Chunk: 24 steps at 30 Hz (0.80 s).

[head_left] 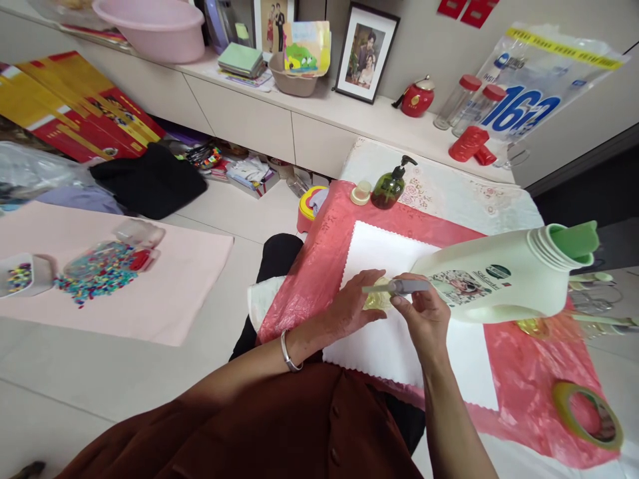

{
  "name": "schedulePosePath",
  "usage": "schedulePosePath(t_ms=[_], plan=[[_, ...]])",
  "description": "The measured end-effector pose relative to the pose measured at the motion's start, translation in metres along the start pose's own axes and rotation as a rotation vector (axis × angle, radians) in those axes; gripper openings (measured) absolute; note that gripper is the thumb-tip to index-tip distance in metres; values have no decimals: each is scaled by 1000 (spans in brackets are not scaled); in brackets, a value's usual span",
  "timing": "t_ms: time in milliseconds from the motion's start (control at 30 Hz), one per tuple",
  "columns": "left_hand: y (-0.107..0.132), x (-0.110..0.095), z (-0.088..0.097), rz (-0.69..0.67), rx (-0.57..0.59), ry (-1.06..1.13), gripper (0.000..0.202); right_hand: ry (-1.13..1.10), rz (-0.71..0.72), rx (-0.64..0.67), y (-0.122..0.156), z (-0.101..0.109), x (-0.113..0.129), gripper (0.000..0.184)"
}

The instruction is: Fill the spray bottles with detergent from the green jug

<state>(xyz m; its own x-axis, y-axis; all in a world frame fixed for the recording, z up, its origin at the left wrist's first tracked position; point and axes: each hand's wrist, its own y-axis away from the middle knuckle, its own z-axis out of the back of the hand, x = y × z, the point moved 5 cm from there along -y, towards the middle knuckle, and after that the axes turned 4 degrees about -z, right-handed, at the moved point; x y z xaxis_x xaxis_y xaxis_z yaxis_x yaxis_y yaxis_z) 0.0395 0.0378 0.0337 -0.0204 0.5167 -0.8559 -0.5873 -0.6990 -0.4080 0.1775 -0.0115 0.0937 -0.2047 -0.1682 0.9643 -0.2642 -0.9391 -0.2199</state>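
Low over the white scalloped sheet (pixel 384 359), my left hand (pixel 347 303) curves around a small clear container (pixel 378 299) with yellowish contents. My right hand (pixel 424 309) pinches a grey piece (pixel 410 286) with a pale, narrow end (pixel 375 289) lying across the container's top; its exact kind is unclear. Just right of my hands, a large pale green detergent jug (pixel 499 273) leans on its side, its neck pointing right, with a green piece (pixel 576 239) in the mouth. Behind the sheet stand a dark green pump bottle (pixel 388 189) and a small cream cap (pixel 361 193).
Red plastic film (pixel 309 286) covers the table, with a tape roll (pixel 588 414) at the right front. Clear bottles (pixel 599 322) lie beyond the jug. Left, a pink sheet (pixel 164 306) bears colourful small pieces (pixel 102 269). A cabinet (pixel 319 126) runs along the back.
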Motion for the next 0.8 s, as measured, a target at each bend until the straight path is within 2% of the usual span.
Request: schedulePosePath(t_ms=[100,300,433,533,700,800], plan=[[1,4,0,-8,-8,25,74,-13,4,-50,0,-2,-5,32],[1,5,2,41,-2,75,75,-43,-11,99,1,-2,-4,33],[0,2,3,46,10,90,78,-10,-2,2,1,1,-2,25],[0,1,5,69,12,103,79,6,0,-54,1,-1,0,27],[0,0,5,115,24,112,77,-13,-3,93,1,-2,5,41],[-1,0,4,97,25,110,80,-10,13,121,0,1,5,30]])
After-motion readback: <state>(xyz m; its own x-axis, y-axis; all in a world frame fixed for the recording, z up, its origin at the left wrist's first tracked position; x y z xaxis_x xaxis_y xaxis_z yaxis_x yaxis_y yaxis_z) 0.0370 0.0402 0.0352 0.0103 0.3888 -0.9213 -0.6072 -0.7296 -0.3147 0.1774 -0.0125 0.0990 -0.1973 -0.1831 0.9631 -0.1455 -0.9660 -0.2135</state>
